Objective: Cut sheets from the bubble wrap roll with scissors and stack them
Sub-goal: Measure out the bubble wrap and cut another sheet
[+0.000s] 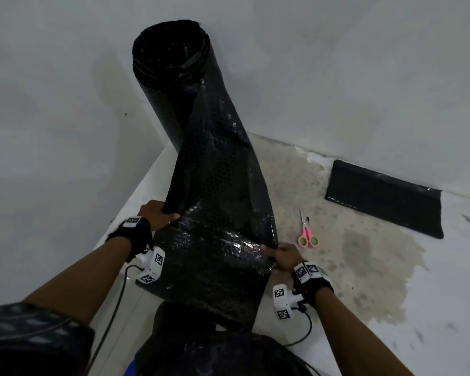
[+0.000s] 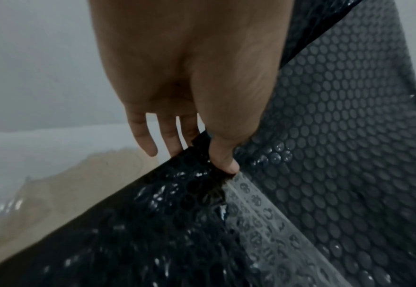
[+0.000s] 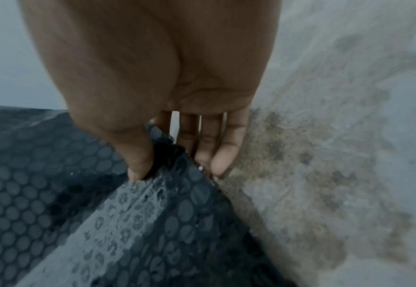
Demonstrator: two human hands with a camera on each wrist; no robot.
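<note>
Head view overhead; wrists close-up.

1. One bubble wrap roll [image 1: 174, 85]: black, standing in the corner, with one loose length [image 1: 217, 240] pulled from it.
2. One stack of cut sheets [image 1: 385, 196] against the wall; how many sheets it holds cannot be told.
3. One pair of scissors [image 1: 307, 234], with two pink handle loops.
4. Two hands: one left hand [image 1: 158, 214], one right hand [image 1: 284, 256], each on one side edge of the loose length.
5. Two black wrist straps, one per wrist.
6. Two white wrist cameras [image 1: 151, 267], each with one black cable.
7. One stained patch [image 1: 350, 253] on the floor.
</note>
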